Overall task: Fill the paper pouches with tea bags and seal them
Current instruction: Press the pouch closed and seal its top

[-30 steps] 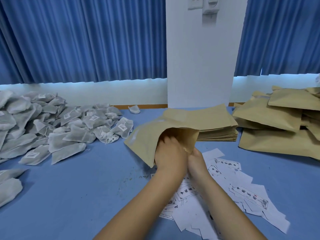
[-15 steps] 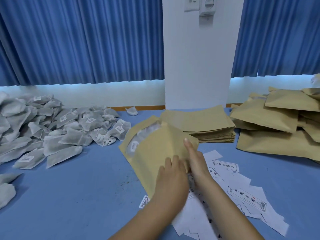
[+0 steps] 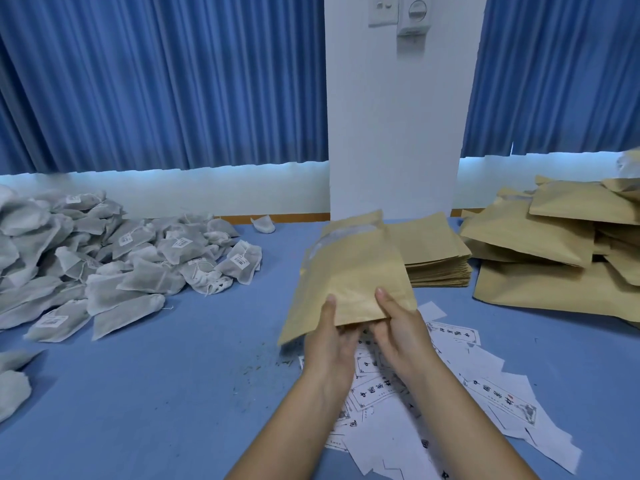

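Both hands hold one brown paper pouch by its near edge above the blue table. My left hand pinches the near-left part with the thumb on top. My right hand pinches the near-right part the same way. The pouch tilts away from me, and a clear window strip shows at its far end. A heap of grey-white tea bags lies on the table to the left. A flat stack of empty pouches sits just behind the held one.
A loose pile of brown pouches lies at the right. White printed paper labels are scattered under my forearms. A white pillar and blue curtains stand behind the blue table. One stray tea bag lies near the wall.
My left hand has come out of the pouch's opening. The pouch has turned to face up, and both hands now grip its near edge.
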